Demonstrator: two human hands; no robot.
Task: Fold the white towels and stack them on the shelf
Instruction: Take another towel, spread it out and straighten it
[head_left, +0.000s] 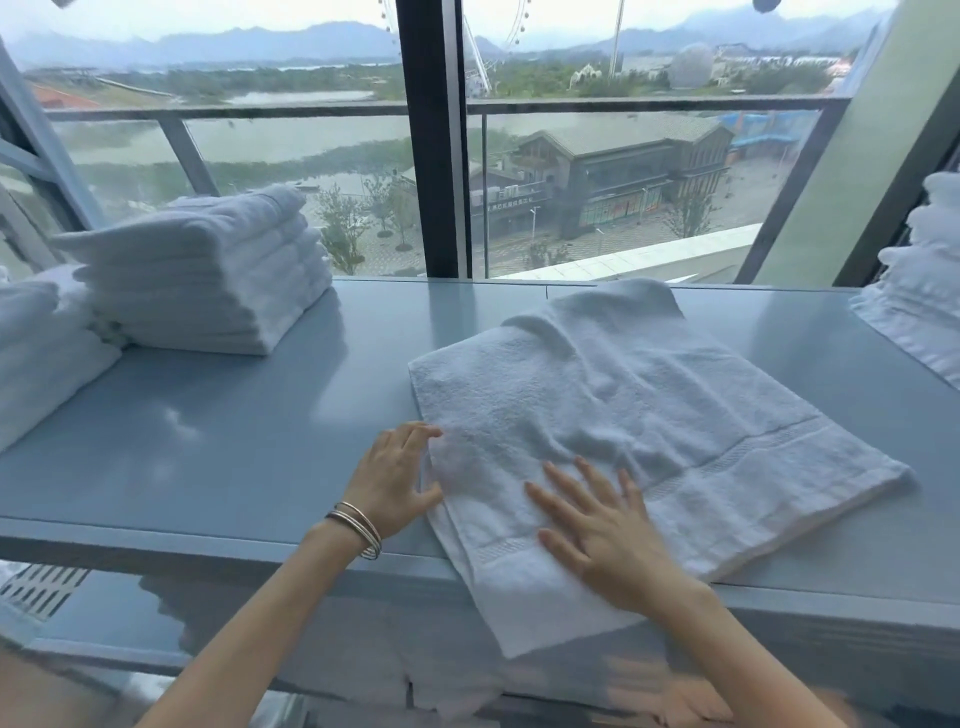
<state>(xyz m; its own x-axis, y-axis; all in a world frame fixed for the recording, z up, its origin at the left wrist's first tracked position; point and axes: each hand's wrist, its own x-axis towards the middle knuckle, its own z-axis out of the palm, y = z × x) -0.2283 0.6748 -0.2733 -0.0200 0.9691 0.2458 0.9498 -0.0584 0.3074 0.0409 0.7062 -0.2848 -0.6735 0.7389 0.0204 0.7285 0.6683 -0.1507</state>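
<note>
Presently mid-fold, by appearance: smoothing stage. Noted right hand (602, 530) spread flat, pressing on white towel (623, 405); left hand (392, 480) loose-fingered, touching its left edge, no pinch evident. Found doubled and creased on grey shelf (234, 441), near corner overhanging the front lip. Next, likely: flatten creases, fold again, carry to folded stack (208, 275) at far left.

White towel (623, 415) spread flat on shelf (234, 441), folded stack (208, 275) left
</note>
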